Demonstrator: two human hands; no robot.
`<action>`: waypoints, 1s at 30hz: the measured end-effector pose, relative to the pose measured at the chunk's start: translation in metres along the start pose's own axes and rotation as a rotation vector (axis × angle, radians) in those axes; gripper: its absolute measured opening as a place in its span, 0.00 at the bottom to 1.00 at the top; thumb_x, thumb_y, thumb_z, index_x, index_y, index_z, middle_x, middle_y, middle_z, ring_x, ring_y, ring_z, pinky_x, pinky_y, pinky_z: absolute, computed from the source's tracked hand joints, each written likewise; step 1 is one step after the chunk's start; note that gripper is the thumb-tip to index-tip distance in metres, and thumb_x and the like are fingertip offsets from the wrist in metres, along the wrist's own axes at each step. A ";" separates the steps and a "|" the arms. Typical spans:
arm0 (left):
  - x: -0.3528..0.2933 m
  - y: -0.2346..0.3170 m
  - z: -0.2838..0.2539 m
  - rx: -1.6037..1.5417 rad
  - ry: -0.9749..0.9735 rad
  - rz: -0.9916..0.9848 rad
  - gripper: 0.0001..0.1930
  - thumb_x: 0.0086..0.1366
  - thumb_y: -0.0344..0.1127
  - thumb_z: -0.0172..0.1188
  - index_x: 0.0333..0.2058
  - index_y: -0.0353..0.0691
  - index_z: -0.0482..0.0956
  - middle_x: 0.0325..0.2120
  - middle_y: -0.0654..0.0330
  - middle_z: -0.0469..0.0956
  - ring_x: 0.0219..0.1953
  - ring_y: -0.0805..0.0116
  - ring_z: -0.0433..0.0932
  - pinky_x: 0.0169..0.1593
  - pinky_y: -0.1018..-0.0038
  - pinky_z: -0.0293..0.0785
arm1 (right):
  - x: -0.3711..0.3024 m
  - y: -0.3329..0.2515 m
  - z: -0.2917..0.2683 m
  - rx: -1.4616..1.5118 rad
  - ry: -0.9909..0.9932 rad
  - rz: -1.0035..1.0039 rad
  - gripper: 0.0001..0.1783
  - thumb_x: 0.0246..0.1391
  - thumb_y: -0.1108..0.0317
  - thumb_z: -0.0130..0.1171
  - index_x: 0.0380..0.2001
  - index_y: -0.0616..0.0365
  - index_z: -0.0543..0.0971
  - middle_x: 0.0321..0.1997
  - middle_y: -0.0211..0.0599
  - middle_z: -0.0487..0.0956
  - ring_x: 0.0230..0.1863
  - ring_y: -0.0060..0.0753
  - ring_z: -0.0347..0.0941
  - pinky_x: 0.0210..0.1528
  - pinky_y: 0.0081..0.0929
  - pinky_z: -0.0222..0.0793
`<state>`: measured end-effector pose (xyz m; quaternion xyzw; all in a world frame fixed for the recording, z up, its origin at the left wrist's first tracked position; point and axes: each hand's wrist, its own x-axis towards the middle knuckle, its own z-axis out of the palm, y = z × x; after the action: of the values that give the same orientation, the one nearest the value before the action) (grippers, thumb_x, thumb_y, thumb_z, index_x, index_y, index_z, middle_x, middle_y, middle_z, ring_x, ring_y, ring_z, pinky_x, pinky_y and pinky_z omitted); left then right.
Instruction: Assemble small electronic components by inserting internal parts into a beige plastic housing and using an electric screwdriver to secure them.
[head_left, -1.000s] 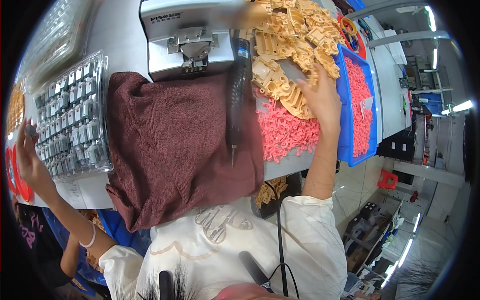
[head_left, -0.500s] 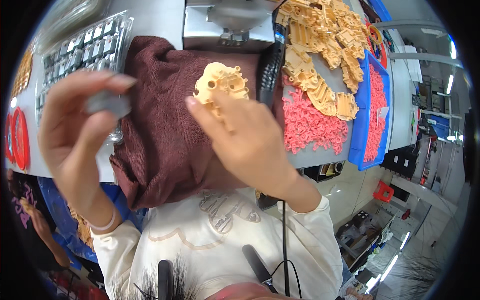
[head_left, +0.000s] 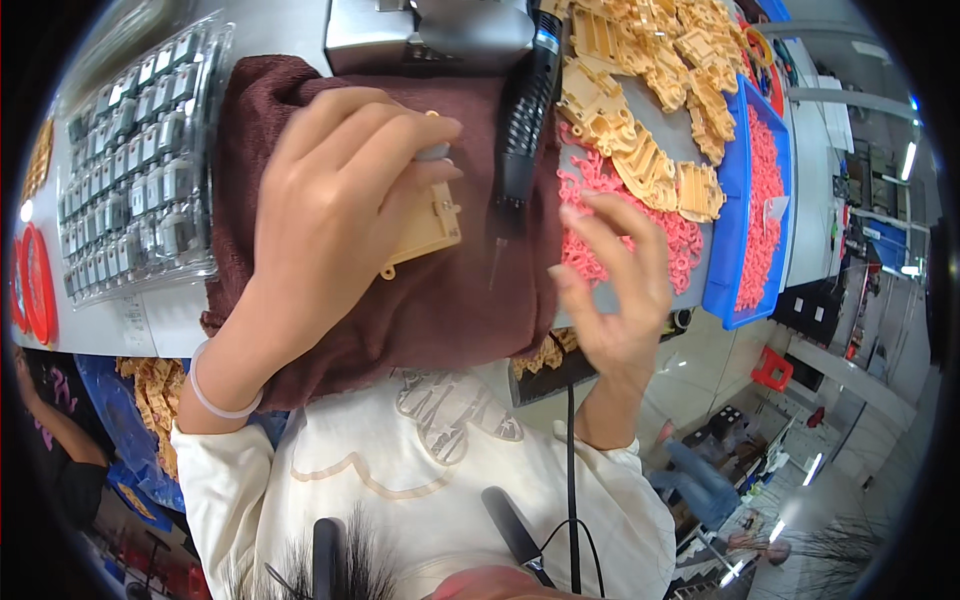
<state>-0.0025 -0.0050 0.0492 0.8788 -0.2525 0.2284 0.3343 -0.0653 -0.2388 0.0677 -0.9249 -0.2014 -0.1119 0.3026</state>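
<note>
head view: our left hand (head_left: 330, 205) is pinching a small grey part (head_left: 434, 152) at the upper end of the tan housing (head_left: 428, 228); contact we're not able to tell. housing is lying on the maroon towel (head_left: 450, 315), right of that palm and partly covered, so its long axis is staying unclear to us. left is sitting nearer; our right hand (head_left: 628, 295) is hovering apart by the pink pieces (head_left: 684, 242), fingers spread, apparently gripping nothing.

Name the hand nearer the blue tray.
Right: the right hand is left of the blue tray; the left hand is farther left, over the brown towel.
</note>
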 end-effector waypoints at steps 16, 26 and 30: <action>-0.007 0.003 0.005 -0.272 0.036 -0.302 0.09 0.51 0.25 0.69 0.33 0.39 0.82 0.37 0.60 0.77 0.35 0.62 0.75 0.40 0.70 0.72 | 0.024 0.063 -0.007 0.030 0.071 0.145 0.14 0.49 0.75 0.64 0.41 0.60 0.81 0.45 0.40 0.79 0.48 0.41 0.75 0.51 0.33 0.70; -0.017 0.006 -0.014 0.017 -0.321 -0.162 0.42 0.43 0.41 0.76 0.59 0.46 0.70 0.63 0.55 0.63 0.63 0.47 0.63 0.63 0.59 0.63 | 0.041 0.062 0.012 -0.467 -0.160 0.250 0.08 0.46 0.68 0.67 0.31 0.57 0.81 0.31 0.38 0.75 0.39 0.42 0.74 0.42 0.39 0.69; -0.015 0.003 -0.017 -0.064 -0.375 -0.157 0.46 0.37 0.33 0.77 0.60 0.46 0.69 0.63 0.55 0.64 0.65 0.48 0.61 0.64 0.57 0.63 | 0.043 0.061 0.014 -0.482 -0.113 0.217 0.09 0.45 0.68 0.67 0.31 0.57 0.81 0.32 0.38 0.76 0.41 0.43 0.73 0.44 0.40 0.69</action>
<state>-0.0199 0.0101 0.0534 0.9118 -0.2481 0.0261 0.3261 0.0009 -0.2622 0.0394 -0.9912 -0.0851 -0.0715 0.0722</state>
